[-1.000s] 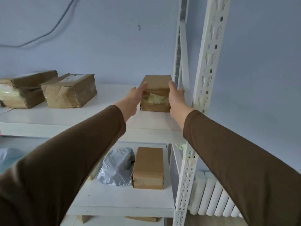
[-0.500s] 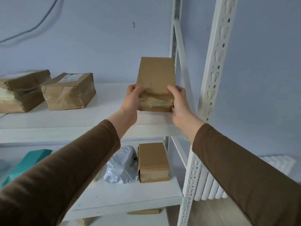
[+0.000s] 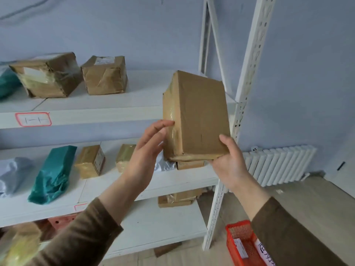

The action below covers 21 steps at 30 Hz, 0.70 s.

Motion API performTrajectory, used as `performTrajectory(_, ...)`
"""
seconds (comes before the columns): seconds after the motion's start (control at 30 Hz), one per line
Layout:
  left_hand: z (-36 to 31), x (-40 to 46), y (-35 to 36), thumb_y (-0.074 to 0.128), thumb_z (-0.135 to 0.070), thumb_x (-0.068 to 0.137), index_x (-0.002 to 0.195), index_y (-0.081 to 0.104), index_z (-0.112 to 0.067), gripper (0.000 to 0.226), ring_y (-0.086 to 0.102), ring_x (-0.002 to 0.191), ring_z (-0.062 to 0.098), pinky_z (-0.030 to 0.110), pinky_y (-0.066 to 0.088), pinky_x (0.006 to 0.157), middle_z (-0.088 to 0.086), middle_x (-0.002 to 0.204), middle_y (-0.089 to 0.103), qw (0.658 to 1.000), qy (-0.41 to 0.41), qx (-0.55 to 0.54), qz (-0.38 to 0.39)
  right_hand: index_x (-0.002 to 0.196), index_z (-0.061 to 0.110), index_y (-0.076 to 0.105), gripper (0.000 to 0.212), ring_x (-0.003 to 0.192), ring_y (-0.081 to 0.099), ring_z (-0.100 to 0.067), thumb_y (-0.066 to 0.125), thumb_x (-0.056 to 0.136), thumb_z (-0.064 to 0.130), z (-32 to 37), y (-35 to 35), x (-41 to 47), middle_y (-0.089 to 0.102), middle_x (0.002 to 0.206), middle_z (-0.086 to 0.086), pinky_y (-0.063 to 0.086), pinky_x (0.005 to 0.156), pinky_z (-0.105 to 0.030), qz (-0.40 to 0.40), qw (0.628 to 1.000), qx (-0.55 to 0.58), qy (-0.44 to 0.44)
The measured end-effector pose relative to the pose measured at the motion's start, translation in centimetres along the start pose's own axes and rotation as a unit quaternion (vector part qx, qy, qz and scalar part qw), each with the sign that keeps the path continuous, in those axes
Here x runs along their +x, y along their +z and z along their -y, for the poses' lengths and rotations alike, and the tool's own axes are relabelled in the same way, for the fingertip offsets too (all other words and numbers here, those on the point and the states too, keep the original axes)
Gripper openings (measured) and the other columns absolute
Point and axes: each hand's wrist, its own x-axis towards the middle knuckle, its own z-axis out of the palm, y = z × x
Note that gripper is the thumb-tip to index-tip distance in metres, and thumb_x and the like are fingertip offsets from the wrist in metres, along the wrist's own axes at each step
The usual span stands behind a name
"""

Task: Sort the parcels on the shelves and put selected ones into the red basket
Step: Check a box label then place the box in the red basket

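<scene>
White shelves [image 3: 107, 116] against a pale blue wall, wood floor below. Nearest, down past the right wrist, red basket [image 3: 242, 244] on the floor with a label or two already inside. Right hand [image 3: 229, 166] cups the brown box [image 3: 196, 118] under its lower corner, thumb clamped on the front face. Left hand [image 3: 146, 156] open, fingers [image 3: 161, 126] apart, tips just touching the box's taped left side. Box is tilted, held in air in front of the shelf post. Beyond the fingers: teal bag [image 3: 51, 173], small boxes, two taped parcels up top. To do this well: firm up the left grip before lowering, then swing down-right and set it flat in the basket.
</scene>
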Motion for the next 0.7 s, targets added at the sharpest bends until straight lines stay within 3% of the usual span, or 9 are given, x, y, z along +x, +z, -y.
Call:
performTrajectory(0.07, 0.7, -1.9, -0.4, 0.059, -0.035, 0.095, 0.127, 0.07, -0.019, 0.037, 0.054, 0.137, 0.016, 0.042, 0.038, 0.118, 0.002, 0.144, 0.06, 1.0, -0.012, 0.016, -0.006, 0.145, 0.012, 0.055, 0.059, 0.134, 0.059, -0.032, 0.063, 0.092, 0.036, -1.6, -0.7, -1.6, 0.067, 0.138, -0.014, 0.038, 0.119, -0.052, -0.015, 0.999, 0.033, 0.031)
performTrajectory(0.17, 1.2, -3.7, -0.1, 0.06, -0.032, 0.095, 0.127, 0.074, -0.022, 0.036, 0.055, 0.136, 0.012, 0.043, 0.038, 0.118, 0.0, 0.144, 0.061, 0.999, -0.033, 0.015, -0.016, 0.137, 0.014, 0.065, 0.052, 0.133, 0.058, -0.036, 0.059, 0.095, 0.044, -3.0, -1.5, -3.2, 0.068, 0.135, -0.015, 0.036, 0.118, -0.057, -0.023, 0.994, 0.079, 0.076)
performTrajectory(0.3, 1.7, -5.1, 0.5, 0.067, -0.042, 0.089, 0.127, 0.073, -0.032, 0.039, 0.053, 0.14, 0.023, 0.054, 0.033, 0.122, -0.001, 0.145, 0.063, 0.998, -0.051, 0.033, -0.013, 0.142, 0.015, 0.062, 0.065, 0.138, 0.055, -0.037, 0.055, 0.094, 0.058, -3.9, -2.1, -4.3, 0.062, 0.145, -0.016, 0.035, 0.118, -0.058, -0.036, 0.986, 0.086, 0.14)
performTrajectory(0.37, 1.9, -5.6, 0.8, 0.069, -0.049, 0.083, 0.128, 0.072, -0.038, 0.046, 0.049, 0.143, 0.018, 0.052, 0.032, 0.123, -0.006, 0.149, 0.058, 0.997, -0.064, 0.049, -0.022, 0.144, 0.017, 0.06, 0.068, 0.138, 0.054, -0.037, 0.054, 0.093, 0.061, -4.0, -2.0, -4.7, 0.061, 0.145, -0.017, 0.038, 0.116, -0.057, -0.043, 0.984, 0.073, 0.158)
performTrajectory(0.47, 2.4, -5.9, 1.0, 0.073, -0.059, 0.079, 0.134, 0.067, -0.043, 0.058, 0.049, 0.142, 0.007, 0.044, 0.031, 0.124, -0.015, 0.15, 0.057, 0.992, -0.115, 0.024, -0.039, 0.142, 0.026, 0.062, 0.065, 0.135, 0.058, -0.03, 0.059, 0.089, 0.065, -3.6, -1.0, -5.3, 0.067, 0.14, -0.008, 0.039, 0.117, -0.054, -0.076, 0.987, -0.037, 0.134)
performTrajectory(0.57, 3.4, -5.7, 0.9, 0.066, -0.068, 0.085, 0.142, 0.062, -0.038, 0.064, 0.054, 0.137, 0.005, 0.046, 0.038, 0.12, -0.016, 0.145, 0.062, 0.981, -0.188, -0.047, -0.03, 0.15, 0.052, 0.043, 0.075, 0.147, 0.031, -0.004, 0.058, 0.082, 0.079, -2.8, 1.0, -6.5, 0.039, 0.157, 0.026, 0.016, 0.125, -0.042, -0.044, 0.972, -0.216, 0.079)
performTrajectory(0.63, 4.5, -5.4, 0.5, 0.062, -0.059, 0.091, 0.141, 0.063, -0.031, 0.057, 0.061, 0.133, 0.016, 0.053, 0.045, 0.114, -0.005, 0.142, 0.067, 0.96, -0.237, -0.136, -0.057, 0.136, 0.07, 0.042, 0.049, 0.144, 0.024, -0.001, 0.042, 0.088, 0.081, -2.0, 2.7, -7.2, 0.033, 0.144, 0.033, 0.014, 0.121, -0.04, -0.012, 0.944, -0.327, 0.039)
performTrajectory(0.7, 5.7, -5.2, -0.2, 0.058, -0.046, 0.1, 0.144, 0.06, -0.02, 0.051, 0.061, 0.134, 0.027, 0.058, 0.043, 0.114, 0.007, 0.142, 0.067, 0.934, -0.272, -0.217, -0.075, 0.117, 0.071, 0.049, 0.033, 0.15, 0.025, -0.013, 0.032, 0.091, 0.082, -1.4, 3.5, -7.3, 0.038, 0.14, 0.027, 0.015, 0.125, -0.046, -0.007, 0.913, -0.409, -0.02)
